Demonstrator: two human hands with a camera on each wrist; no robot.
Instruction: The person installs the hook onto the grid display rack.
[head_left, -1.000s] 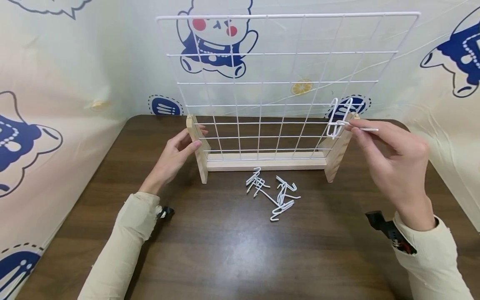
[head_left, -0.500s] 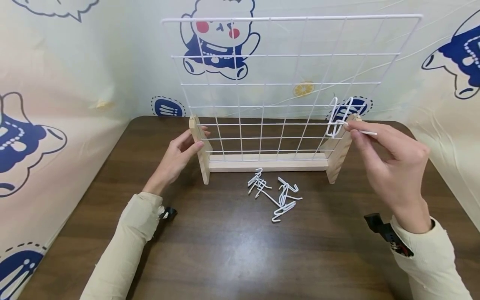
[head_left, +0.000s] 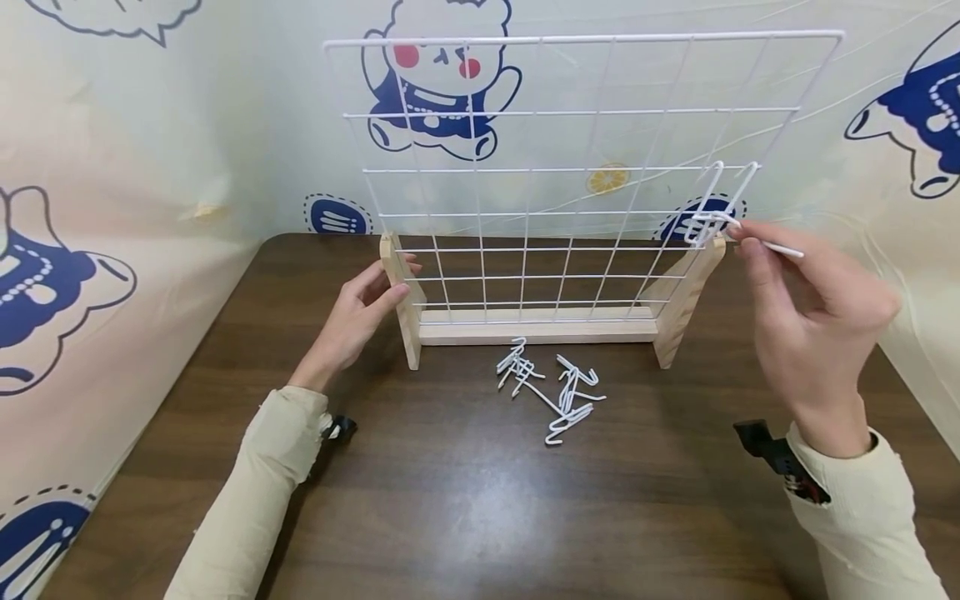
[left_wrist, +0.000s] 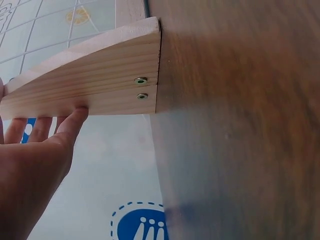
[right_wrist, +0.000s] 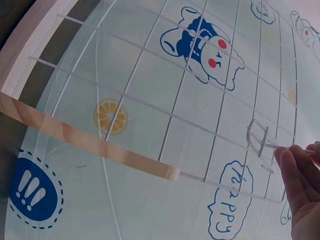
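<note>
A white wire grid panel [head_left: 585, 38] stands upright in a pale wooden frame on the table. My left hand [head_left: 352, 321] holds the frame's left side piece [head_left: 403, 312], thumb in front and fingers behind; the left wrist view shows fingertips along the edge of that wooden piece [left_wrist: 110, 75]. Between thumb and fingertips, my right hand [head_left: 821, 325] pinches a white wire hook [head_left: 785, 248]. Its looped end overlaps the grid's right side, just above the right side piece [head_left: 684, 300]. In the right wrist view this hook [right_wrist: 265, 139] lies across the grid wires.
Several loose white hooks [head_left: 573, 414] lie tangled on the brown table [head_left: 465, 508] in front of the frame's wooden crossbar [head_left: 536, 333]. A printed cloth [head_left: 247, 108] with cartoon figures hangs behind the table and along its sides.
My right hand has carried the hook up and to the right along the grid. My left hand keeps its hold on the frame, and the loose hooks have not moved.
</note>
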